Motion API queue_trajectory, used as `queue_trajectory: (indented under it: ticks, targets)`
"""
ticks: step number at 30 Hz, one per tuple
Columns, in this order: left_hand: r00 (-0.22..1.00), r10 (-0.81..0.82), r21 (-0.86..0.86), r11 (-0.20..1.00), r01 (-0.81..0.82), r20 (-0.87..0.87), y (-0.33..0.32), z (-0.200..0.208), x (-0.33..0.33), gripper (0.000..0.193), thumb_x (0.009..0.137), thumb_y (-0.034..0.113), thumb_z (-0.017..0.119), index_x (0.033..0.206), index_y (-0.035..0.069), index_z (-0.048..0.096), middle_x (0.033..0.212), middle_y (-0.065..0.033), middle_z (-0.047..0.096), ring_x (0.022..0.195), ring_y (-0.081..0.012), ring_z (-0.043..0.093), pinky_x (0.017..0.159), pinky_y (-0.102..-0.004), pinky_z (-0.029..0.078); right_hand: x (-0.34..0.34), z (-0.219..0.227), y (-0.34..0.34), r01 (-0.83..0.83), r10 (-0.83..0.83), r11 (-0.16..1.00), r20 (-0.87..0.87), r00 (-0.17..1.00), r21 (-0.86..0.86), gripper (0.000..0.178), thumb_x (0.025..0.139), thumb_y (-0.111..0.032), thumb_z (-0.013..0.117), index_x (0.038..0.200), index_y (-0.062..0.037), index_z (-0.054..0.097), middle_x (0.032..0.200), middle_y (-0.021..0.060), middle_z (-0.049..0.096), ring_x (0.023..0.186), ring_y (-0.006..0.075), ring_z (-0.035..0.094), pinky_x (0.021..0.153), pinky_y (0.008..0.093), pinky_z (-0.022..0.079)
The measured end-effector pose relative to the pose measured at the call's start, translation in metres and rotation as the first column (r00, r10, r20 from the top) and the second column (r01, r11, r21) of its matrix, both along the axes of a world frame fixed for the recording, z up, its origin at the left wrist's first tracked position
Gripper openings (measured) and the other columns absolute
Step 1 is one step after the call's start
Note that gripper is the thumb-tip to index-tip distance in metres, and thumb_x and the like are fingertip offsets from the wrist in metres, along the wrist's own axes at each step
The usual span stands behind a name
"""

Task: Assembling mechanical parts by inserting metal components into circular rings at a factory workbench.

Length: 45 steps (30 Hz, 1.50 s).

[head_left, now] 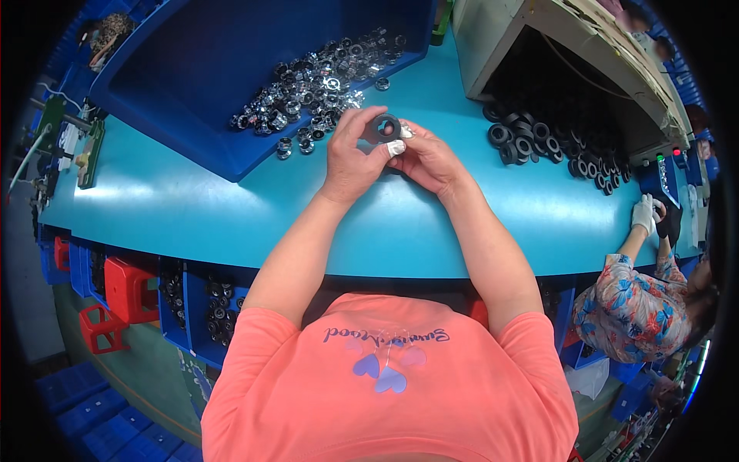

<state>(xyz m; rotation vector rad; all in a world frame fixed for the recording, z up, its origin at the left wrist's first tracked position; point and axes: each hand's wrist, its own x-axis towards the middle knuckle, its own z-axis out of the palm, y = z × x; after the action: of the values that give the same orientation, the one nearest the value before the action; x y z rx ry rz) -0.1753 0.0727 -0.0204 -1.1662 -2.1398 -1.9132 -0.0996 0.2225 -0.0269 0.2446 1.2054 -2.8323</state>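
Head view shows left fingers [359,122] and right fingers [418,137] grasping a dark, thick-walled round ring [375,129], its centre open.

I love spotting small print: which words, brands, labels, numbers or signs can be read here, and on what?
Dark upside-down lettering on the pink shirt: partly legible, but I won't copy printed words.
Black ring in the left hand: no lettering I can make out.
Any farther off: too small or blurred.

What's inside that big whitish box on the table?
Black rings are heaped in the box and spill out. I can't see what the heap covers, or the dark back.
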Motion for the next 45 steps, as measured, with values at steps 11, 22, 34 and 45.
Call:
queue_trajectory:
  ticks: [11,22,34,45]
  targets:
    - [0.998,0.060,-0.055,0.997,-0.061,-0.024,-0.001,0.000,-0.003,0.048,0.073,0.001,0.080,0.119,0.004,0.065,0.104,-0.0044,0.061,0.092,-0.0144,0.064,0.079,-0.0280,0.055,-0.002,0.007,0.004,0.202,-0.221,0.833,-0.024,0.975,0.515,0.023,0.097,-0.022,0.066,0.112,-0.0045,0.067,0.089,-0.0008,0.065,0.073,0.0055,0.056,0.064,0.0204,0.046]
    - [0.813,-0.305,0.283,0.942,0.181,0.497,0.000,-0.008,-0.009,0.053,0.082,-0.008,0.072,0.132,-0.001,0.057,0.110,-0.0038,0.060,0.102,-0.0111,0.059,0.092,-0.0255,0.053,-0.001,0.006,0.005,0.151,-0.190,0.834,0.019,0.982,0.530,0.023,0.093,-0.021,0.068,0.106,-0.0035,0.069,0.087,0.0005,0.066,0.071,0.0075,0.055,0.064,0.0229,0.046]
    - [0.813,-0.278,0.216,0.957,0.191,0.512,-0.001,-0.007,-0.012,0.054,0.080,-0.008,0.073,0.131,0.002,0.059,0.109,-0.0021,0.061,0.103,-0.0104,0.060,0.091,-0.0258,0.053,0.000,0.011,0.004,0.304,-0.360,0.702,-0.047,0.932,0.644,0.019,0.094,-0.022,0.066,0.104,-0.0076,0.073,0.087,-0.0022,0.066,0.071,0.0075,0.056,0.063,0.0230,0.046]
    - [0.975,-0.049,-0.103,0.992,0.073,0.215,0.000,-0.007,-0.006,0.049,0.075,-0.001,0.074,0.123,0.008,0.065,0.108,-0.0051,0.062,0.098,-0.0195,0.063,0.086,-0.0302,0.052,0.003,0.009,0.004,0.289,-0.148,0.318,-0.253,0.956,0.903,0.020,0.088,-0.018,0.071,0.101,-0.0036,0.074,0.082,0.0014,0.067,0.071,0.0101,0.058,0.065,0.0263,0.047]
